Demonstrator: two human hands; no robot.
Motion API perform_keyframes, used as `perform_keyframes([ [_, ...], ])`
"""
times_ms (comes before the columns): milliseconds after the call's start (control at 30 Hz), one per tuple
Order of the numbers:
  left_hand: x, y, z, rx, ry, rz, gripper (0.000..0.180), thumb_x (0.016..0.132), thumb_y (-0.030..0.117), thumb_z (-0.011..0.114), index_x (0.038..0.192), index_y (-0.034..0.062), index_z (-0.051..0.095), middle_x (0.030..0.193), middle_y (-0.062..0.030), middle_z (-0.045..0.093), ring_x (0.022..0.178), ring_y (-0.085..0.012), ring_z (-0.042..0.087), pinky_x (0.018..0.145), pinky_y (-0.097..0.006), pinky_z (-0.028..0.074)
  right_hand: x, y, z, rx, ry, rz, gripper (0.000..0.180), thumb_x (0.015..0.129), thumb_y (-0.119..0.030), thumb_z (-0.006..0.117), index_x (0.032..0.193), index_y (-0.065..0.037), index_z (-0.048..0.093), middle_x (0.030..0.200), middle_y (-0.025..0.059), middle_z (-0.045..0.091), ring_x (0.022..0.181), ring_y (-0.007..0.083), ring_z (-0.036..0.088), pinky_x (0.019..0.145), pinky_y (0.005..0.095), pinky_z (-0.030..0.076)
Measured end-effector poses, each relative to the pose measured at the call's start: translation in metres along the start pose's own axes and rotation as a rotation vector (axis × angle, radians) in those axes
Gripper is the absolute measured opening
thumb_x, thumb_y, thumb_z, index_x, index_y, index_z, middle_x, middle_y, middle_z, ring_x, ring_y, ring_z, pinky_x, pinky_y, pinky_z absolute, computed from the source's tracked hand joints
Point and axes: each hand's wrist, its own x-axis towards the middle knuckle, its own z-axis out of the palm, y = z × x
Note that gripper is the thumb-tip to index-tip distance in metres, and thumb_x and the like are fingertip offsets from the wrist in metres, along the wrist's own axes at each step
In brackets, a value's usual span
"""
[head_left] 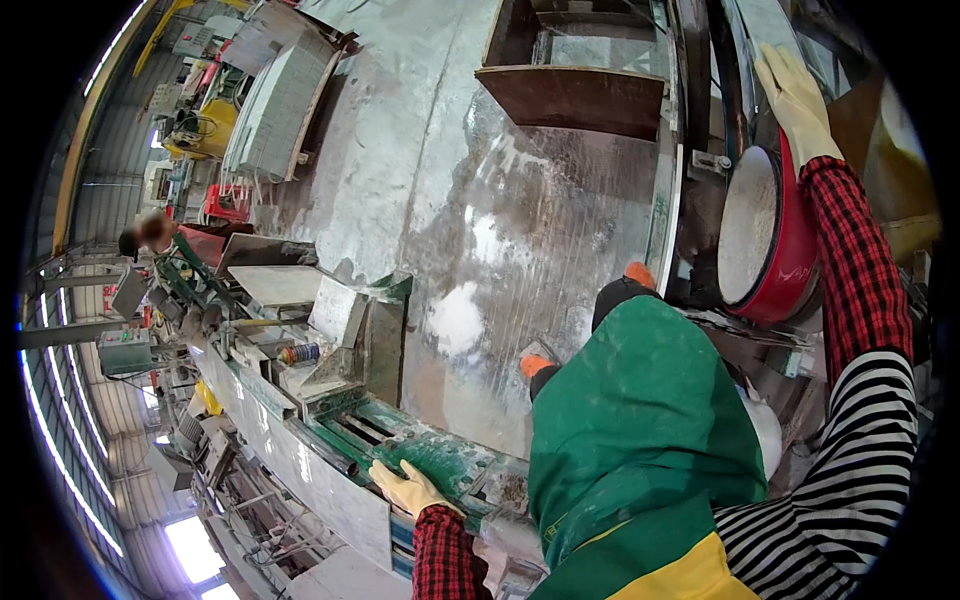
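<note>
My left hand [405, 488], in a cream rubber glove, lies at the edge of a green machine frame [450, 458] dusted with pale residue. Its thumb stands apart from the fingers, and I see nothing held in it. Beside it runs a long pale panel [340, 500]. My right hand [795, 100], gloved the same way, reaches far forward with fingers stretched out flat against dark metalwork. I cannot tell exactly which surface it touches. Just below its wrist sits a red-rimmed round drum [790, 250] with a whitish face. Red checked sleeve covers show on both forearms.
A dark open-topped box [570, 98] stands on the wet, white-stained floor [430, 200]. At the far left are a stack of pale slabs [275, 115] and a person [155, 232]. A spray can [299, 354] lies on the machine. My orange-tipped shoes [538, 362] are beneath me.
</note>
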Motion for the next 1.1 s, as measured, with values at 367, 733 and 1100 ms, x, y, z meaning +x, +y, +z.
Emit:
perform_keyframes([
  [367, -0.001, -0.009, 0.006, 0.058, -0.001, -0.027, 0.058, 0.106, 0.010, 0.066, 0.161, 0.0038, 0.052, 0.173, -0.0263, 0.043, 0.162, -0.0387, 0.039, 0.134, -0.045, 0.030, -0.009, 0.002, 0.004, -0.008, 0.202, -0.208, 0.042, 0.111, -0.035, 0.061, 0.139, -0.005, 0.068, 0.127, 0.0152, 0.071, 0.117, 0.0372, 0.069, 0.100, 0.0471, 0.055],
  [733, -0.002, -0.005, 0.007, 0.103, 0.027, -0.047, 0.052, 0.105, 0.017, 0.069, 0.156, 0.0060, 0.059, 0.173, -0.0235, 0.045, 0.161, -0.0381, 0.040, 0.134, -0.046, 0.029, -0.022, -0.024, -0.020, 0.013, 0.234, -0.102, 0.034, 0.110, -0.031, 0.064, 0.132, -0.006, 0.070, 0.115, 0.0144, 0.069, 0.107, 0.0368, 0.069, 0.093, 0.0483, 0.056],
  [1100, -0.001, -0.008, 0.009, 0.107, 0.061, -0.030, 0.047, 0.104, 0.021, 0.071, 0.148, 0.0056, 0.066, 0.171, -0.0226, 0.049, 0.159, -0.0395, 0.042, 0.132, -0.049, 0.032, -0.029, -0.030, -0.024, 0.004, 0.292, -0.129, 0.028, 0.108, -0.028, 0.065, 0.124, -0.006, 0.071, 0.107, 0.0124, 0.067, 0.102, 0.0329, 0.068, 0.090, 0.0460, 0.056],
])
